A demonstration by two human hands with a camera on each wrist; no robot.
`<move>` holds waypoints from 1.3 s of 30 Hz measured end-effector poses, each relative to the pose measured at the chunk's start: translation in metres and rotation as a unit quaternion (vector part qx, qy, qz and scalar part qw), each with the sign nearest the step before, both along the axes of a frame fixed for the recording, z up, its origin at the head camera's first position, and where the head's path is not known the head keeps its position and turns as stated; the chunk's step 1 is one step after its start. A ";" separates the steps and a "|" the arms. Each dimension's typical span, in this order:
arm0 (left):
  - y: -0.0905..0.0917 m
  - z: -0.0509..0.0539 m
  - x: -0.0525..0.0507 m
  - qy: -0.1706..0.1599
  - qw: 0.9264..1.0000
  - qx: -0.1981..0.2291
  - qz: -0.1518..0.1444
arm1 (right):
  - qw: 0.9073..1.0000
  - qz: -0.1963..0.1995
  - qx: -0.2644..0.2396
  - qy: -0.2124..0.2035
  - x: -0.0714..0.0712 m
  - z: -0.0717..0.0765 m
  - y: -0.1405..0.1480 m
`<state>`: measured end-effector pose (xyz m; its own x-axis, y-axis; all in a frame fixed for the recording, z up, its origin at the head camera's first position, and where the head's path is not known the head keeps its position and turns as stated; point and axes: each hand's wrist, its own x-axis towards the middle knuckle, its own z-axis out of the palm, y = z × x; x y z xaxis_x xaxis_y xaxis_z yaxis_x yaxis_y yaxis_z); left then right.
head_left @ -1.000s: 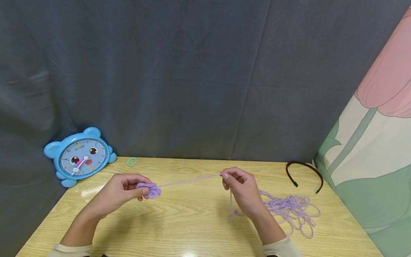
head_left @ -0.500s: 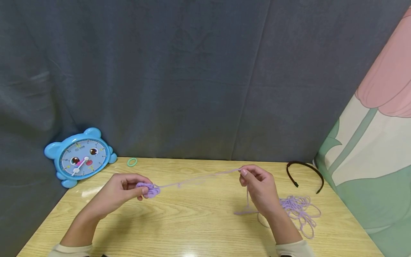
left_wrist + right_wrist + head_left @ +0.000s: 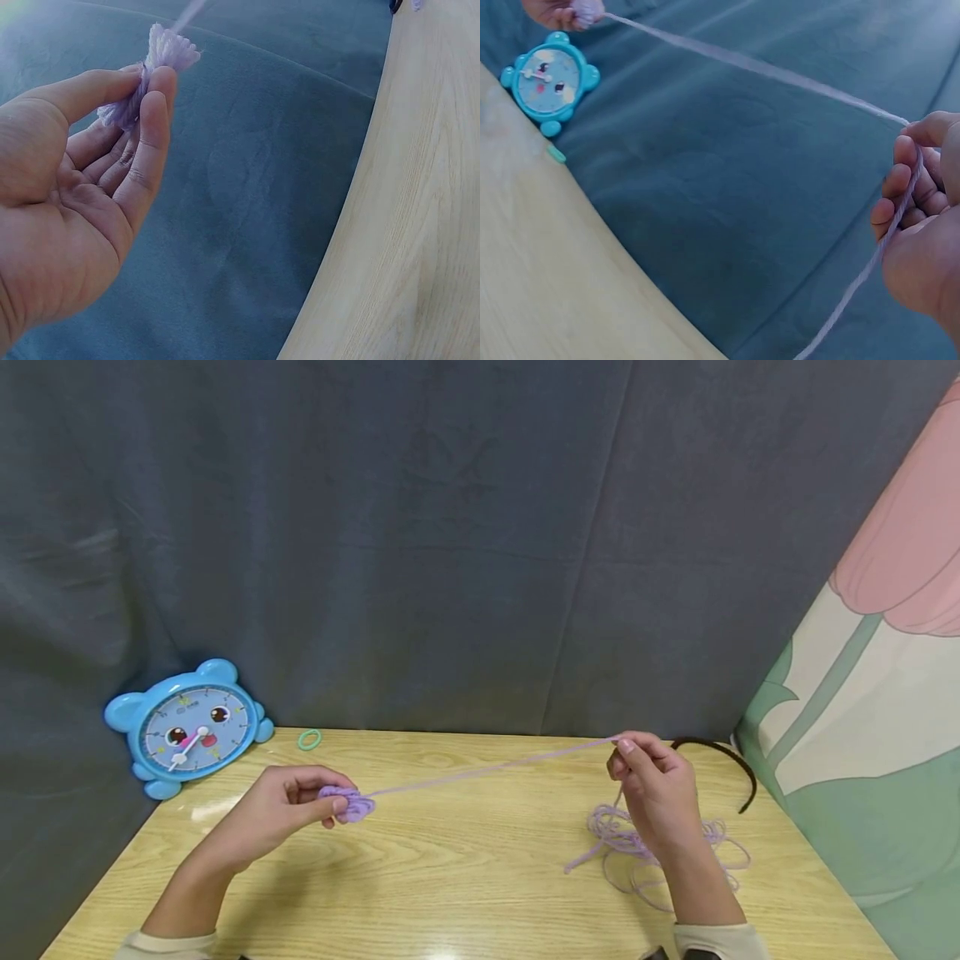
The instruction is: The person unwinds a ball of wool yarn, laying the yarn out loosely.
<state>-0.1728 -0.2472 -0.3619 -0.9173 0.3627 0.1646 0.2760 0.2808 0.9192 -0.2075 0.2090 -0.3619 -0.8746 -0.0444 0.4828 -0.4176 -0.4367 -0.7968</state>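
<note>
My left hand (image 3: 281, 814) pinches a small wound bundle of purple yarn (image 3: 358, 806) between thumb and fingers. In the left wrist view the looped ends of the bundle (image 3: 171, 51) stick out past the fingertips. From it a strand of yarn (image 3: 487, 769) runs taut, rising to the right. My right hand (image 3: 660, 793) pinches that strand between thumb and forefinger. Below the pinch, the right wrist view has the yarn (image 3: 847, 296) trailing down across the palm. A loose tangle of purple yarn (image 3: 618, 833) lies on the table, partly hidden behind the right hand and forearm.
A blue bear-shaped clock (image 3: 195, 731) stands at the table's back left, beside a green ring (image 3: 309, 740). Toward the back right lies a black headband (image 3: 738, 768), partly behind the right hand. A dark curtain (image 3: 450, 568) hangs behind the wooden table (image 3: 450, 877).
My right hand has moved right and slightly up, lengthening the strand between the hands. The strand sagged midway and is taut now. The tangle has shifted a little; the left hand stays put.
</note>
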 end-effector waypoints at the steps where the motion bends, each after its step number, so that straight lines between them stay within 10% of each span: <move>1: 0.000 -0.001 0.000 0.001 1.000 0.000 0.000 | 1.000 0.002 -0.009 0.001 0.000 0.001 0.003; 39: -0.004 -0.002 -0.002 0.001 1.000 -0.001 0.001 | 0.968 -0.064 -0.239 0.032 0.002 0.022 0.078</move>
